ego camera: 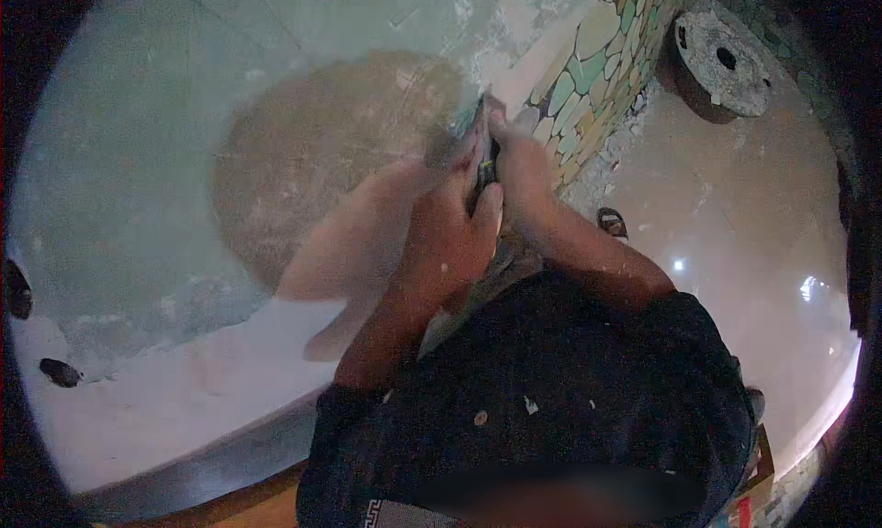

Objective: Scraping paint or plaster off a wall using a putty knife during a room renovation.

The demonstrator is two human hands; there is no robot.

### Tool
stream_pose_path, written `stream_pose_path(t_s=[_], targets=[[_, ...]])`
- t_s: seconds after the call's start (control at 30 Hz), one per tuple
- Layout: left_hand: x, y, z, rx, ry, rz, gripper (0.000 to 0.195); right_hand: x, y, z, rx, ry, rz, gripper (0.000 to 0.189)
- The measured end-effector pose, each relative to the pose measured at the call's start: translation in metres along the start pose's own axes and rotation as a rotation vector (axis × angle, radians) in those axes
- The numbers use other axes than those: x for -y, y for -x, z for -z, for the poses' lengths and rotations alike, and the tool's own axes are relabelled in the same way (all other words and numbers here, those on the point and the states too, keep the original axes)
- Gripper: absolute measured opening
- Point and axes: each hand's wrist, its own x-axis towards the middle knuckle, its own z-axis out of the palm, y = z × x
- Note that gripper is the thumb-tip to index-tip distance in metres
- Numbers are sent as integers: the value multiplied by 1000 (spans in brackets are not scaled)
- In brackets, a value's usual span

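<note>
My left hand (pixel 455 218) is closed around a dark-handled hand tool (pixel 486 173) with a small yellow mark, its front end pointing away from me. My right hand (pixel 520 152), blurred, is wrapped about the front part of the same tool, a fingertip close to its far end. The kind of tool cannot be told. Both hands are close together where a pale green, plaster-smeared surface (pixel 138 149) meets a strip of pebble-patterned mosaic (pixel 596 59). A big round brownish patch (pixel 331 135) lies left of them. Blurred bare skin, perhaps a leg, shows beside my left forearm.
A round, plaster-spattered object (pixel 730 63) with a dark central hole stands at the upper right on a smooth, shiny floor (pixel 744 176). A dark sandal (pixel 612 223) shows right of my right forearm. Two dark objects, one of them (pixel 60 373), lie at the left. A pale ledge runs along the lower left.
</note>
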Motion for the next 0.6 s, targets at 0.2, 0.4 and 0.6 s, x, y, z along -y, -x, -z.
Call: stream_pose_path(t_s=[0.2, 0.4, 0.6], targets=[[-14, -30, -1, 52, 13, 69, 39, 21, -21, 16, 165, -507, -161, 47], [-13, -16, -2, 52, -89, -19, 43, -10, -27, 8, -22, -156, 58, 48], [-2, -18, 3, 110, 60, -31, 48, 15, -8, 13, 94, -326, -41, 48]])
